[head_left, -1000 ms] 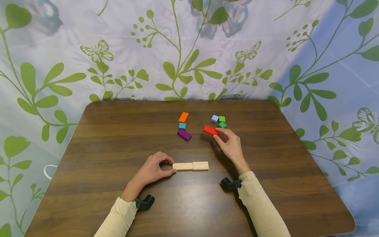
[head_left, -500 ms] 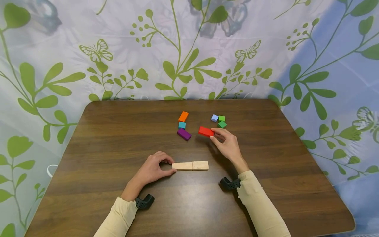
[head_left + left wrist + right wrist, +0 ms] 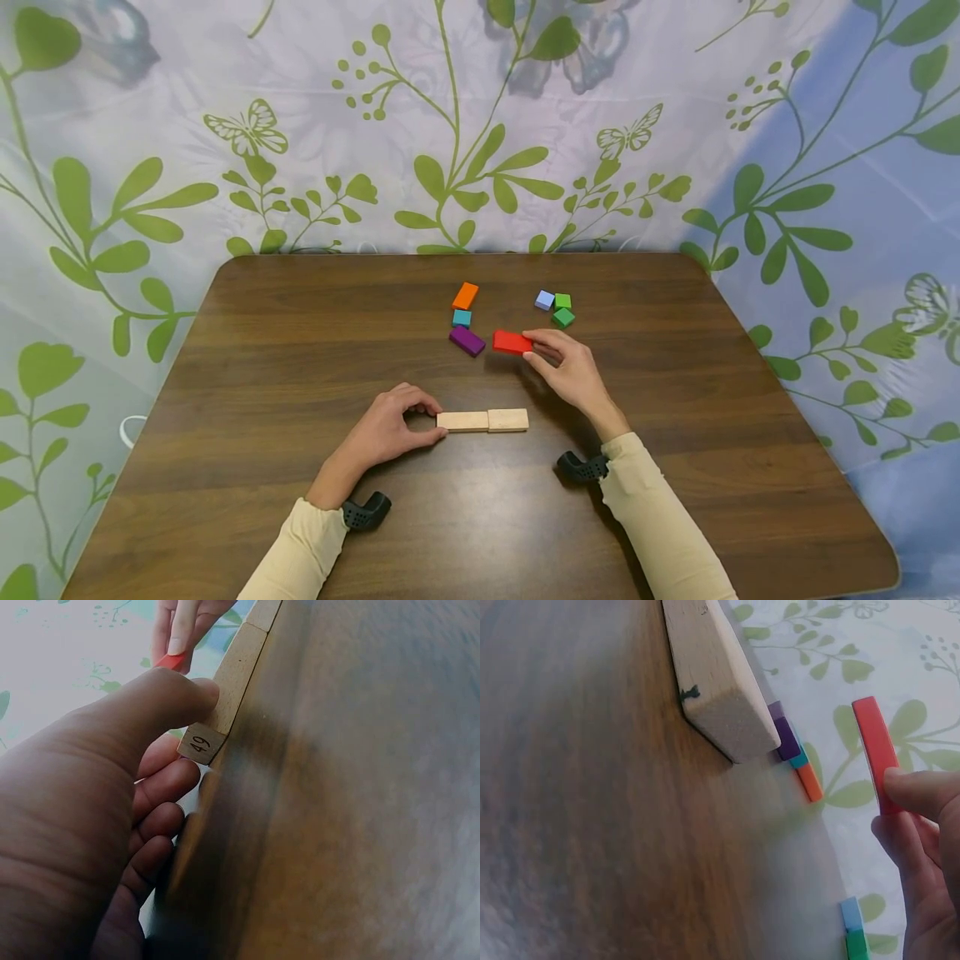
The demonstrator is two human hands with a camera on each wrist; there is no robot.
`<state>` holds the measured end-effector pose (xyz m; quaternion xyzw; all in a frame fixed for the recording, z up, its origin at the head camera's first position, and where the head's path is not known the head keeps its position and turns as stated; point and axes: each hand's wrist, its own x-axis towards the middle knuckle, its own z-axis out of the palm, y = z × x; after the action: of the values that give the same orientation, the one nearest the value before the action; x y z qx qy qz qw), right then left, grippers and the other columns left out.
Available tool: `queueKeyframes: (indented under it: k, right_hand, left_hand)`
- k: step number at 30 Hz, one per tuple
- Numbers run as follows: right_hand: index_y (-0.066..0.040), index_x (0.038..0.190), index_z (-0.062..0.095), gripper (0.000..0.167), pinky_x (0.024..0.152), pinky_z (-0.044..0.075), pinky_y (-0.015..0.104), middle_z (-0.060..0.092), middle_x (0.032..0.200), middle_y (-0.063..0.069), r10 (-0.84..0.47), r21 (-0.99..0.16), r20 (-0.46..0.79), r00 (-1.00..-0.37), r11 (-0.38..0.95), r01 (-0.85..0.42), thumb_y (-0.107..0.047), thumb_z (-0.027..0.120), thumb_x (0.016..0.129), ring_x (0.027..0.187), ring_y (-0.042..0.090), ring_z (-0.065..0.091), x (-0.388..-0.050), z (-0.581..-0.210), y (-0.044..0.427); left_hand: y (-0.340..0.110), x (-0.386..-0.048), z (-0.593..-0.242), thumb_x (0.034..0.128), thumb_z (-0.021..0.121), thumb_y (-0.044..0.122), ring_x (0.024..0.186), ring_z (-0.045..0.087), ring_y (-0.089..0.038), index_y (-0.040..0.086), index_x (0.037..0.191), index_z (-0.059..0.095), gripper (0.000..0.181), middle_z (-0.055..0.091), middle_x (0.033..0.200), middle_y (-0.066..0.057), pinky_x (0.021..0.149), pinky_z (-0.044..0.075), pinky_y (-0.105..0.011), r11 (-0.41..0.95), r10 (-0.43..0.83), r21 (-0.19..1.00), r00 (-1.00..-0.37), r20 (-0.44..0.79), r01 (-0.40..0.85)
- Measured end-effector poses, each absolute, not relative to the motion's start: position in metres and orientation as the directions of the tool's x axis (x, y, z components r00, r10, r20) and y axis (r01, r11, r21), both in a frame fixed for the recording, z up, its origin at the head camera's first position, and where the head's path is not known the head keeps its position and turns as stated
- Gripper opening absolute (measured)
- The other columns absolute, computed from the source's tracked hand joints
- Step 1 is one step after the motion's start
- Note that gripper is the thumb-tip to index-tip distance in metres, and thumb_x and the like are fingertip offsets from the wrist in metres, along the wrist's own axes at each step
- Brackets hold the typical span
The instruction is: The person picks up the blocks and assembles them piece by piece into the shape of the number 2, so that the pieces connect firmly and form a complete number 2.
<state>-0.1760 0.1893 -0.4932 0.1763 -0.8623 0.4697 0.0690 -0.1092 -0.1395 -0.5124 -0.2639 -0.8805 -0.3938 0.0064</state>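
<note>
Two plain wooden blocks lie end to end in a row on the table. My left hand [image 3: 393,425] pinches the outer end of the left wooden block [image 3: 463,422], thumb on the near side; its end face shows "49" in the left wrist view. The right wooden block [image 3: 508,420] touches its other end. Between thumb and fingers, my right hand [image 3: 573,371] holds a red block [image 3: 512,342] by its right end, just above the table. Left of the red block, a small distance apart, lies a purple block [image 3: 467,341].
A teal block [image 3: 462,318] and an orange block [image 3: 466,296] form a line behind the purple one. Farther right sit a light blue cube [image 3: 544,300], a light green block [image 3: 562,301] and a dark green block [image 3: 563,317]. A leaf-patterned cloth [image 3: 300,125] hangs behind the table [image 3: 300,333].
My right hand has carried the red block leftward and slightly nearer to me, turning it more level across the view. The left hand and the wooden blocks have stayed put.
</note>
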Motion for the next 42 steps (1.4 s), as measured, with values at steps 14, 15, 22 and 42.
queueKeyframes:
  k: [14,15,22,42]
  right_hand:
    - [-0.007,0.128,0.071,0.037,0.099,0.053,0.032,0.068,0.129,0.011,-0.34,-0.785,0.244,-0.908,0.481,-0.391,-0.008,0.078,0.092,0.115,0.025,0.07,-0.174,-0.493,0.181]
    - [-0.007,0.128,0.071,0.037,0.099,0.053,0.032,0.068,0.129,0.01,-0.349,-0.782,0.241,-0.906,0.483,-0.394,-0.008,0.078,0.092,0.115,0.024,0.07,-0.174,-0.493,0.181]
    - [-0.008,0.129,0.071,0.037,0.099,0.054,0.034,0.067,0.13,0.011,-0.404,-0.765,0.23,-0.885,0.487,-0.422,-0.008,0.077,0.093,0.116,0.025,0.07,-0.174,-0.493,0.177]
    - [-0.01,0.131,0.07,0.036,0.098,0.054,0.03,0.068,0.131,0.008,-0.549,-0.756,0.199,-0.812,0.441,-0.484,-0.011,0.075,0.095,0.118,0.022,0.068,-0.174,-0.499,0.167]
  left_hand:
    - [-0.14,-0.109,-0.513,0.0807,0.09,0.029,0.09,0.057,-0.009,0.023,0.097,0.073,0.025,0.067,0.092,0.009,0.081,0.052,-0.029,0.539,0.459,0.699,-0.86,0.224,0.47]
    - [-0.14,-0.109,-0.513,0.0807,0.09,0.029,0.09,0.057,-0.009,0.023,0.097,0.073,0.025,0.067,0.092,0.009,0.08,0.052,-0.029,0.54,0.459,0.699,-0.86,0.222,0.468]
    - [-0.14,-0.11,-0.513,0.0808,0.09,0.029,0.089,0.057,-0.008,0.023,0.097,0.073,0.024,0.067,0.092,0.009,0.08,0.052,-0.028,0.541,0.457,0.702,-0.863,0.218,0.464]
    - [-0.139,-0.109,-0.513,0.0815,0.089,0.031,0.09,0.057,-0.008,0.023,0.097,0.072,0.025,0.066,0.093,0.01,0.08,0.052,-0.028,0.553,0.456,0.698,-0.867,0.203,0.454]
